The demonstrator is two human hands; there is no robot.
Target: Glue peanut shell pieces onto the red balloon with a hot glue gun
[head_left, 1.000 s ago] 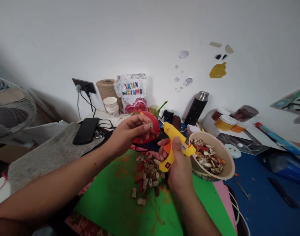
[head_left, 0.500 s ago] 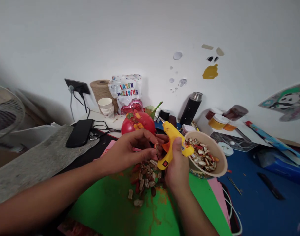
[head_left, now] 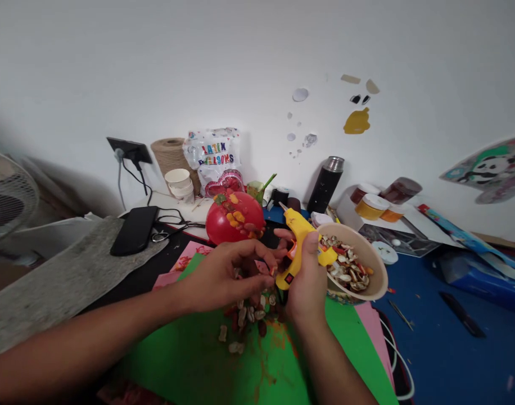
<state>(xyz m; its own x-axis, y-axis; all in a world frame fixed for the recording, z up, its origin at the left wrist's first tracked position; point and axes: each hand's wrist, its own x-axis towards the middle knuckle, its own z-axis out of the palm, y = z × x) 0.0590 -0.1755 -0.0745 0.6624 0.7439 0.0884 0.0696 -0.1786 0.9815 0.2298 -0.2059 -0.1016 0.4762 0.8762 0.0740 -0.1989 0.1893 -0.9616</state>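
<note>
My right hand is wrapped round the handle of a yellow hot glue gun, its nozzle tilted up and to the left. Close beside the handle, my left hand pinches a small piece of peanut shell, mostly covered by the fingertips. Below both hands, several peanut shells lie in a pile, some painted, on a paint-smeared green sheet. Behind my left hand rests a red balloon with orange, brown and green pieces stuck on it.
A beige bowl of shell halves stands right of the glue gun. Scissors and a black phone lie at the left. A black flask, paint jars, paper cups and twine stand along the wall.
My left hand has moved down, away from the balloon, so more of the balloon shows. The glue gun has shifted slightly right and down. The camera view has shifted a little.
</note>
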